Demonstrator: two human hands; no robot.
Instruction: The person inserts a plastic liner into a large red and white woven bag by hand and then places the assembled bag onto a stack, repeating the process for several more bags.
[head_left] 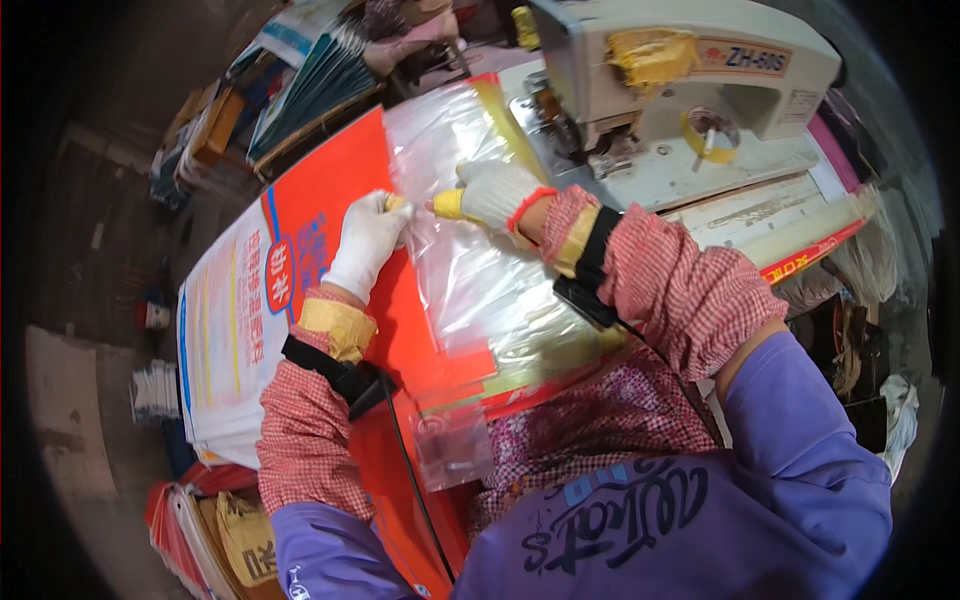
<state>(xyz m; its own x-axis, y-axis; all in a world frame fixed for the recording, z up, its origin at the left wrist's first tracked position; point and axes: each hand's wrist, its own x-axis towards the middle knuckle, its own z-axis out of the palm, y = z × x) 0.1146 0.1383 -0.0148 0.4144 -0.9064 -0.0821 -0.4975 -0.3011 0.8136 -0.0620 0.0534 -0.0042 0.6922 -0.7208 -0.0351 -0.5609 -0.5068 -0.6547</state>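
Observation:
My left hand (370, 240), in a white glove, is closed at the left edge of a clear plastic bag (470, 260). My right hand (495, 192), gloved with yellow tape on the fingertips, is curled over the same plastic; its inner fingers are hidden. Wrinkled and shiny, the clear bag overlies a red and white printed woven sack (330, 170). That sack is spread flat on a stack of similar white sacks (215, 340). A small clear plastic flap (452, 450) hangs over red material near my lap.
A pale sewing machine (690, 70) stands at the far right, with a tape roll (711, 135) on its base. Bundles of folded sacks (315, 90) lie at the back left. More folded sacks (190, 540) sit at the lower left. A crumpled clear bag (868, 255) hangs at the right.

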